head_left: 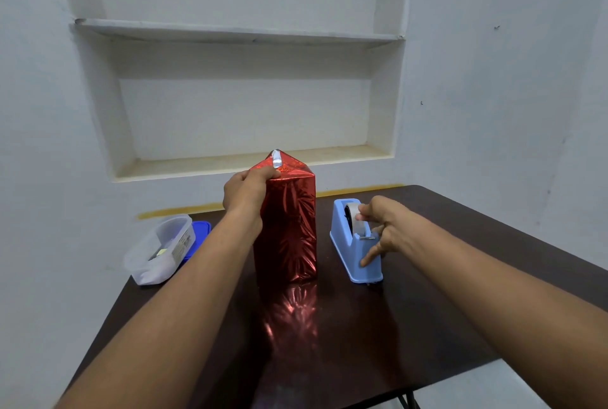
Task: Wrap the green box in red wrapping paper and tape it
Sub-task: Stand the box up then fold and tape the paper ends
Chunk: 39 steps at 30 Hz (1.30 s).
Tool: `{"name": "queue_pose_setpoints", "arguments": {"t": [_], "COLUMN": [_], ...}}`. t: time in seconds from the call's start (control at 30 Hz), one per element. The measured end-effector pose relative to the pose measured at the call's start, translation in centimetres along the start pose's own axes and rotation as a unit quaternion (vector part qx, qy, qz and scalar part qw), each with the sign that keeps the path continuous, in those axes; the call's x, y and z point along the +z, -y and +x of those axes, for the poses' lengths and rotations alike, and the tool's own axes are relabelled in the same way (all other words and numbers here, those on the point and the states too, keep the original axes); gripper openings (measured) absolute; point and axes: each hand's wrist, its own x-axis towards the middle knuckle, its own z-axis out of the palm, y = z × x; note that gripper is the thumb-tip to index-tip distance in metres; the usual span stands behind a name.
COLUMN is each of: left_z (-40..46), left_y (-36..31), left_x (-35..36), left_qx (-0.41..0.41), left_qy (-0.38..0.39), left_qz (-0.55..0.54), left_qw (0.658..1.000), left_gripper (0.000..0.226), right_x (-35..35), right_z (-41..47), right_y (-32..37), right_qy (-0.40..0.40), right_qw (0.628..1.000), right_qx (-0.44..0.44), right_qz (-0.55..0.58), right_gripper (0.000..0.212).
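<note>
A tall box covered in shiny red wrapping paper (288,227) stands upright in the middle of the dark table (460,293); none of the green box shows. Its top end is folded to a point with a silvery flap sticking up. My left hand (246,191) grips the upper left edge of the wrapped box. A light blue tape dispenser (352,244) stands just right of the box. My right hand (383,227) pinches the clear tape at the roll between thumb and forefinger, other fingers spread down over the dispenser's side.
A clear plastic container (161,249) with small items sits at the table's left rear, resting on a blue lid (200,231). A recessed wall shelf (250,158) lies behind the table. The table's near edge runs across the lower right.
</note>
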Motion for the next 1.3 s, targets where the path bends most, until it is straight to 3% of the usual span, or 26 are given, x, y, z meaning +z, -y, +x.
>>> {"name": "queue_pose_setpoints", "arguments": {"t": [0.17,0.3,0.6,0.9,1.2,1.3], "left_z": [0.0,0.1,-0.3,-0.4,-0.2,-0.4], "left_y": [0.0,0.0,-0.2,-0.2,-0.2,-0.2], "left_x": [0.0,0.0,0.1,0.0,0.0,0.1], "left_qx": [0.001,0.001,0.000,0.003,-0.001,0.000], "left_qy": [0.002,0.003,-0.006,-0.005,-0.007,-0.003], "left_qz": [0.000,-0.005,-0.001,0.007,0.002,0.003], "left_qw": [1.000,1.000,1.000,1.000,1.000,1.000], "left_gripper": [0.056,0.062,0.054,0.049,0.055,0.053], "right_x": [-0.1,-0.3,-0.2,0.2,0.2,0.2], "right_z": [-0.8,-0.9,-0.3,-0.2,0.6,0.5], "right_y": [-1.6,-3.6,-5.5,-7.0,-8.9,-9.1], "right_qy": [-0.033,-0.051,-0.062,-0.104,-0.116,-0.117], "right_qw": [0.994,0.987,0.981,0.978,0.977,0.975], "right_qx": [-0.078,-0.111,-0.124,-0.128,-0.148,-0.154], "right_qz": [0.071,0.108,0.132,0.124,0.105,0.106], "right_gripper": [0.017,0.016,0.050,0.024,0.022,0.040]}}
